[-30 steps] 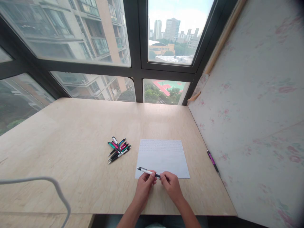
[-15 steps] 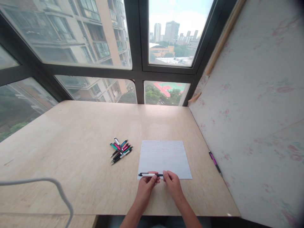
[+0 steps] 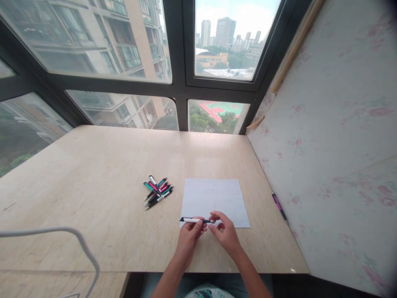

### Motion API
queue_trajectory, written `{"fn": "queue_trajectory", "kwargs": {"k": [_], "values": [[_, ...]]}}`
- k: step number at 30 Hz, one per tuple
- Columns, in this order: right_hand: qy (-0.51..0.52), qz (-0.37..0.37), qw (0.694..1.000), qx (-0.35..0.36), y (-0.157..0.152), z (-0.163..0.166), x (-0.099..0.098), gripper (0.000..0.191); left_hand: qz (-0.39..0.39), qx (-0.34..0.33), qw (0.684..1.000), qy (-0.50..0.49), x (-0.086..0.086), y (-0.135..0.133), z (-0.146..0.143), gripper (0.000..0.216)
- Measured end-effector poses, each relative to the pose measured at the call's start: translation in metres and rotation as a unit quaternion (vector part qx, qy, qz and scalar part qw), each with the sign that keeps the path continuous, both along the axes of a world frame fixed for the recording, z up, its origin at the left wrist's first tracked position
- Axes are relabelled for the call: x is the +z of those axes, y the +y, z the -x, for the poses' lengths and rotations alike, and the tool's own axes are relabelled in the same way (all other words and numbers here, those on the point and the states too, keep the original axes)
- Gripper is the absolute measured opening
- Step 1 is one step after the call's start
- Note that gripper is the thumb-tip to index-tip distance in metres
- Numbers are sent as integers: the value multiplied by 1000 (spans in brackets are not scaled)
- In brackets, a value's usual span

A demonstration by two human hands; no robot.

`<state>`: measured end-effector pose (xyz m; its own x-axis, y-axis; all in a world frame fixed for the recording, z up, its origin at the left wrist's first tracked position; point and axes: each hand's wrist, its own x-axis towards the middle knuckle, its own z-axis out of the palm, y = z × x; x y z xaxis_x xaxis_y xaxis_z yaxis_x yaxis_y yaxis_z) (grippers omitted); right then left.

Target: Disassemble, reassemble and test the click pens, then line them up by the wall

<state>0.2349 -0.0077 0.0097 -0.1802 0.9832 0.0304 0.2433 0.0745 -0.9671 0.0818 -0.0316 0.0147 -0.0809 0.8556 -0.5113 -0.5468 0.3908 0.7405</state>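
Observation:
A white and black ballpoint pen (image 3: 190, 220) lies level across the fingers of my left hand (image 3: 190, 236), which pinches it near its black grip. The pen's tip points right. Beside that tip is my right hand (image 3: 226, 232), its thumb and forefinger spread apart around the end with a gap between them. Both hands are over the near edge of a white sheet of paper (image 3: 214, 203), which has rows of faint writing along its top.
Several pens (image 3: 158, 193) in mixed colours lie heaped left of the paper. A purple and black pen (image 3: 279, 207) rests against the papered wall (image 3: 341, 165) at right. A grey cable (image 3: 77, 236) curves over the table (image 3: 102, 178) at front left. Windows stand behind.
My right thumb and forefinger have parted from the pen's tip, where they were pinched before. The left hand keeps its hold. The view has tilted slightly.

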Motion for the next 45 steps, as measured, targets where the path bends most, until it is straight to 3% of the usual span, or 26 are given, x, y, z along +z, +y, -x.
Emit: {"fn": "queue_trajectory", "kwargs": {"k": [5,10,20,26,30,35,45], "values": [[-17,43,999,-13,1,-1,-1,40,-3,-28,999,37,2,2,0,41],[4,43,999,-22,0,-6,-3,23,-19,-27,999,43,1,3,-1,39],[8,55,996,-74,5,-7,-12,25,-10,-9,999,30,-3,4,2,38],[-108,-7,989,-97,27,-14,-12,19,-13,15,1000,-20,-5,6,9,36],[-232,-68,970,-28,58,-1,-6,16,-40,5,998,-49,-5,4,13,34],[-344,-84,935,34,92,28,1,17,-56,-4,997,-54,-10,4,15,34],[-424,-86,901,33,97,37,7,14,-53,15,997,-57,-24,4,15,35]]}}
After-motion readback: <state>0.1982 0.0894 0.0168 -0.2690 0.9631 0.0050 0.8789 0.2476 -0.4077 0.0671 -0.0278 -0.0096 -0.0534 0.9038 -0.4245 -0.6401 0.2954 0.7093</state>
